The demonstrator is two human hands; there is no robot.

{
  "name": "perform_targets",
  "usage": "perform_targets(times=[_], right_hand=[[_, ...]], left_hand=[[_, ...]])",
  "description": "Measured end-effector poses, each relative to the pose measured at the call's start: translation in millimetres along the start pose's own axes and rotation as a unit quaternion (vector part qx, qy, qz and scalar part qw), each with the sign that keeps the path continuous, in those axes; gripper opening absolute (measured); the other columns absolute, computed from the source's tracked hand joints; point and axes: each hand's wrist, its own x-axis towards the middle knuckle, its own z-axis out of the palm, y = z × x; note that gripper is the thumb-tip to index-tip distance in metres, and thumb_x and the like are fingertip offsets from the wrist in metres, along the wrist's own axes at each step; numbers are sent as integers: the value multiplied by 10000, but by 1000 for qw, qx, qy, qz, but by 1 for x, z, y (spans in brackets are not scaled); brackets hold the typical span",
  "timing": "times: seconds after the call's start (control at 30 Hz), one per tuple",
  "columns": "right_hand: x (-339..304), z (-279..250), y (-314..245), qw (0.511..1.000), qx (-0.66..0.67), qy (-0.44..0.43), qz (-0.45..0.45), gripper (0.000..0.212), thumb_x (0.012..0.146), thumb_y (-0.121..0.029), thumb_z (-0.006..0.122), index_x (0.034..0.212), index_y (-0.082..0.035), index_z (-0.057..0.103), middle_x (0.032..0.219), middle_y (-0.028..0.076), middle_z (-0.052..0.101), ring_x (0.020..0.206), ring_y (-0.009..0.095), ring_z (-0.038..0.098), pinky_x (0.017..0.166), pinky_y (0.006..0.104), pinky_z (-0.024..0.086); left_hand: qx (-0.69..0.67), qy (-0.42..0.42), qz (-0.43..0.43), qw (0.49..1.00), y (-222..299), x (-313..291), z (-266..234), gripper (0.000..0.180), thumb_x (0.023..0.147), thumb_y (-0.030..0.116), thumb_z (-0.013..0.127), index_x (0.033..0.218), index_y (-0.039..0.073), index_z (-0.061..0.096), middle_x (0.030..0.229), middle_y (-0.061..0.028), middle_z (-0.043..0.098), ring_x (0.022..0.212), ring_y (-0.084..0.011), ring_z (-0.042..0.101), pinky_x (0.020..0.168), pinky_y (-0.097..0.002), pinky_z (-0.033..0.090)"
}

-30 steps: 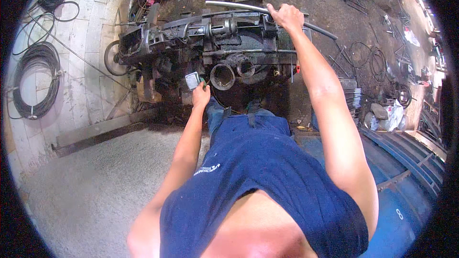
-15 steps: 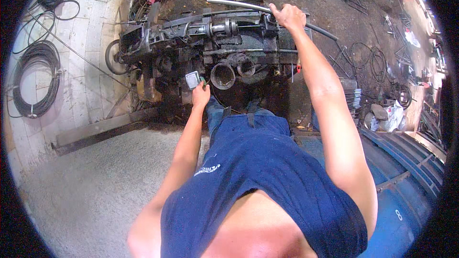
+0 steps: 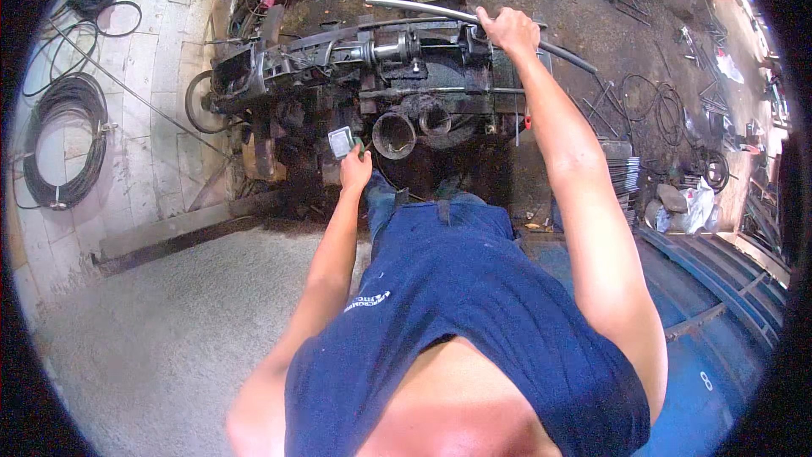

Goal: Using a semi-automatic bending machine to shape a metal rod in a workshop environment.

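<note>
My left hand (image 3: 355, 171) is closed around the dark green edge of a small square box (image 3: 340, 142) with a pale grey face, at the machine's near side. Its fingertips are partly hidden. At the far right of the machine, my right hand (image 3: 511, 31) is wrapped over a long, slightly bent metal rod (image 3: 423, 8). The rod sticks out on both sides of the hand, its right part sloping down toward the floor. Beneath it lies the dark, greasy machine (image 3: 309, 63), with a shiny metal shaft collar (image 3: 391, 49) near its middle.
Two round pipe openings (image 3: 394, 135) face me at the machine's near side. A coil of dark wire (image 3: 63, 140) lies on pale tiles to the left. Blue metal panels (image 3: 702, 372) stand at the lower right. Thin rods and loose wire (image 3: 660, 110) litter the dark floor at right.
The shaft collar on the machine has turned, and a small bolt now shows on its near side. Both hands and the rod stay in nearly the same place.
</note>
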Motion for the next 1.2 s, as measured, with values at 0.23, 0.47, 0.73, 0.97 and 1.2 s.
perform_targets(times=[0.23,0.47,0.73,0.97,1.2], right_hand=[[0,-4,1,1000,11,-24,3,720,833,-685,449,960,-39,741,988,216,701,968,355,677,829,439,529],[0,0,-6,1000,-4,4,-9,723,824,-684,456,957,-33,739,989,219,701,955,363,680,830,444,529],[-1,2,1,1000,4,12,0,719,837,-689,462,971,-39,736,1000,220,698,973,366,672,841,453,520],[0,1,-2,1000,-4,10,-5,717,838,-689,459,971,-42,738,1004,220,697,970,367,673,840,447,522],[-1,1,-8,1000,-14,8,-4,707,831,-680,463,969,-44,740,997,213,701,959,359,679,832,439,527]], left_hand=[[9,15,12,1000,3,0,0,447,865,314,617,1233,60,621,931,-246,684,916,-407,659,834,-473,512],[-2,16,17,1000,-6,4,7,447,864,319,619,1228,58,623,973,-251,675,937,-412,651,843,-472,511],[8,13,17,1000,0,2,3,468,867,334,611,1225,32,618,1024,-253,668,978,-413,641,863,-467,508],[15,-5,-3,1000,-7,6,6,480,871,353,599,1247,55,608,1040,-238,671,988,-404,641,865,-469,507],[6,8,7,1000,-9,7,11,480,877,368,588,1256,73,607,1001,-243,677,966,-394,651,857,-477,507]])
